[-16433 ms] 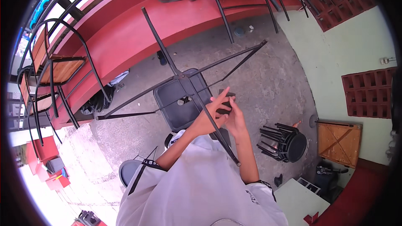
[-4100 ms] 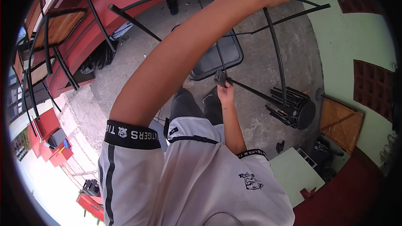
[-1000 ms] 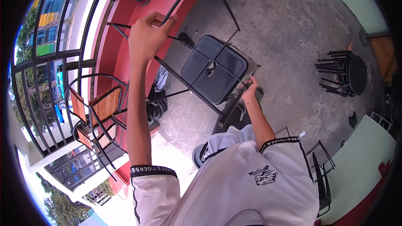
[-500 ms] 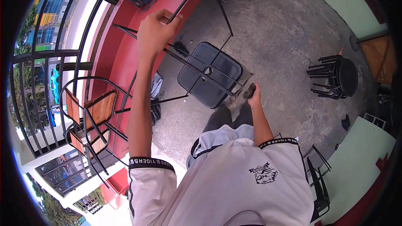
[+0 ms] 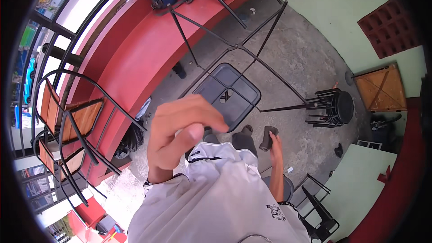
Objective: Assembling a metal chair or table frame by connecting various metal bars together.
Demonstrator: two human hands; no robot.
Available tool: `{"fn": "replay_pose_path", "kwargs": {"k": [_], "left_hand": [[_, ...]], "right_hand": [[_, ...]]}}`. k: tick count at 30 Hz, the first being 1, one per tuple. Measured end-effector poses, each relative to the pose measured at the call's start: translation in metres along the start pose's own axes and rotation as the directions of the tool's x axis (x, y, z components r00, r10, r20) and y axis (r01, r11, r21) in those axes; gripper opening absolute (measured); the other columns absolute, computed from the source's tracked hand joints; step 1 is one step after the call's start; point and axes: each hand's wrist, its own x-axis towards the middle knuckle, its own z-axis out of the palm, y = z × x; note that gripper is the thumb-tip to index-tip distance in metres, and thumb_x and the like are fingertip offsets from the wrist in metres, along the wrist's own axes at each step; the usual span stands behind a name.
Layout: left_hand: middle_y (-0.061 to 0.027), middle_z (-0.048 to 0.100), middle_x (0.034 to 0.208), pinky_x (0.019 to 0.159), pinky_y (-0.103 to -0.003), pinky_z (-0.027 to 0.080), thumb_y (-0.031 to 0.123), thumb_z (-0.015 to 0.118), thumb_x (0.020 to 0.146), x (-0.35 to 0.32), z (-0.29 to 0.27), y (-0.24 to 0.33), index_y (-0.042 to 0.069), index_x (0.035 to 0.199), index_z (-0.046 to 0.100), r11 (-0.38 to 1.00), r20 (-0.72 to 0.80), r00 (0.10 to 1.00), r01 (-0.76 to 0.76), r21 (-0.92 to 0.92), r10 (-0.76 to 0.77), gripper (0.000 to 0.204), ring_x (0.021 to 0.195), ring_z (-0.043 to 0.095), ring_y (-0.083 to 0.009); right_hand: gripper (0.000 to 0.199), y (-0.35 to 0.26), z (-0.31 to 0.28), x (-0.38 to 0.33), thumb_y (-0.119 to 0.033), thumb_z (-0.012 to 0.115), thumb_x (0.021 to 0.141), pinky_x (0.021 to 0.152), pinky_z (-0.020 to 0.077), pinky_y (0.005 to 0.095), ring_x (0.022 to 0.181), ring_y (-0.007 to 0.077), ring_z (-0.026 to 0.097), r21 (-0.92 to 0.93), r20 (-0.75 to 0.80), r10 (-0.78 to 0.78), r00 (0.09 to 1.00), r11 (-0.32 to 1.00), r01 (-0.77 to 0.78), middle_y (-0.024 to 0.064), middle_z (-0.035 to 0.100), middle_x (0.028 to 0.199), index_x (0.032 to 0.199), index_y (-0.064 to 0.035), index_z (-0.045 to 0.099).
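Below the upturned metal stool [image 5: 227,94] on the concrete floor [image 5: 297,58], right hand [image 5: 273,143] grasps a dark tool [image 5: 268,137]; left hand [image 5: 180,130] raised, loosely curled, empty; likely mid-assembly, next needs tool brought to frame.

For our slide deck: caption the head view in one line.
Left hand raised near the camera, right hand gripping a dark tool beside an upturned black metal stool.
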Motion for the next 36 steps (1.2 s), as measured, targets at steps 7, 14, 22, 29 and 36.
{"fn": "replay_pose_path", "kwargs": {"k": [7,14,22,29,36], "left_hand": [[-0.0029,0.069,0.096,0.078,-0.032,0.051,0.011,0.069,0.076,-0.026,-0.062,0.104,0.008,0.125,0.069,0.811,0.596,0.720,-0.555,0.187,0.355,0.049,0.085,0.065,-0.0163],[0.0009,0.052,0.086,0.076,-0.031,0.046,0.019,0.066,0.077,-0.050,-0.044,0.106,0.011,0.144,0.059,0.783,0.476,0.672,-0.620,-0.058,0.568,0.068,0.079,0.052,-0.0146],[0.0036,0.056,0.089,0.073,-0.031,0.042,0.029,0.056,0.097,-0.039,-0.015,0.135,0.033,0.142,0.055,0.680,0.357,0.633,-0.733,-0.009,0.687,0.045,0.083,0.056,-0.0157],[-0.0031,0.063,0.100,0.081,-0.037,0.047,0.024,0.062,0.089,-0.030,0.004,0.138,0.017,0.120,0.066,0.670,0.137,0.657,-0.737,-0.086,0.741,0.032,0.095,0.060,-0.0217],[-0.0192,0.048,0.142,0.108,-0.048,0.041,0.017,0.074,0.079,-0.052,-0.059,0.005,0.007,0.143,0.052,0.964,-0.150,0.985,-0.044,0.263,0.086,0.068,0.132,0.047,-0.0397]], "right_hand": [[0.023,-0.153,0.177,-0.121,-0.016,0.067,0.097,0.069,0.0488,0.0265,0.077,0.0084,0.059,-0.269,0.231,-0.581,0.781,0.733,0.625,0.0028,0.070,0.089,0.114,-0.0001,0.068],[0.024,-0.281,0.283,-0.159,-0.011,0.071,0.087,0.063,0.0484,0.0329,0.062,0.0209,0.062,-0.520,0.353,-0.887,0.298,0.079,0.851,0.0143,0.068,0.077,0.109,-0.0024,0.071],[0.031,-0.295,0.300,-0.122,-0.014,0.073,0.082,0.070,0.0498,0.0391,0.077,0.0325,0.066,-0.605,0.506,-0.845,0.172,-0.206,0.769,0.0128,0.066,0.087,0.112,-0.0059,0.074],[0.027,-0.287,0.297,-0.114,-0.009,0.072,0.084,0.068,0.0470,0.0327,0.071,0.0250,0.062,-0.583,0.511,-0.846,0.152,-0.211,0.784,0.0118,0.064,0.085,0.110,-0.0026,0.073],[0.029,-0.286,0.290,-0.120,0.000,0.069,0.080,0.078,0.0502,0.0306,0.087,0.0256,0.067,-0.433,0.574,-0.801,0.169,-0.122,0.893,0.0110,0.068,0.100,0.109,0.0014,0.071]]}}
